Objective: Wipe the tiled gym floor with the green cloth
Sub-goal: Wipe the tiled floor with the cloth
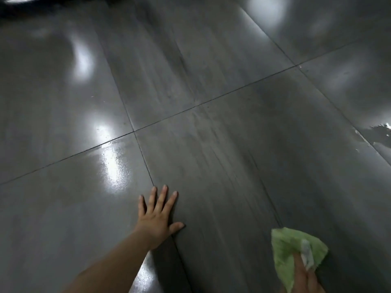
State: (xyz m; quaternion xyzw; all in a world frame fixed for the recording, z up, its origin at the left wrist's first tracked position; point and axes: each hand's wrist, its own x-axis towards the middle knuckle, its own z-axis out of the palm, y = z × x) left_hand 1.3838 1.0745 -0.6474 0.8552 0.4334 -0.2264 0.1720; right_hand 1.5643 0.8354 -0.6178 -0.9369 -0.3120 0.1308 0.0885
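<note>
**Wiping pass, cloth at near right of floor**

Right hand (304, 275), nearest the lens at the bottom right edge of frame, is pressing down on the green cloth (292, 252); how far the fingers are curling into it I cannot tell, since the picture is blurring there.

Tiled floor (211, 144) is filling the whole view: large dark grey tiles, thin grout lines (211, 101) crossing ahead of the left hand. Streaks are running along the centre tile; a wet film is gleaming on the near left tile, and a wet patch (380, 134) is sitting at the far right edge.

Left hand (158, 218) is lying flat, fingers spread wide, holding nothing, bracing on a grout line.

Judgement: overlapping strokes, even pressure, working towards the wet patch.
</note>
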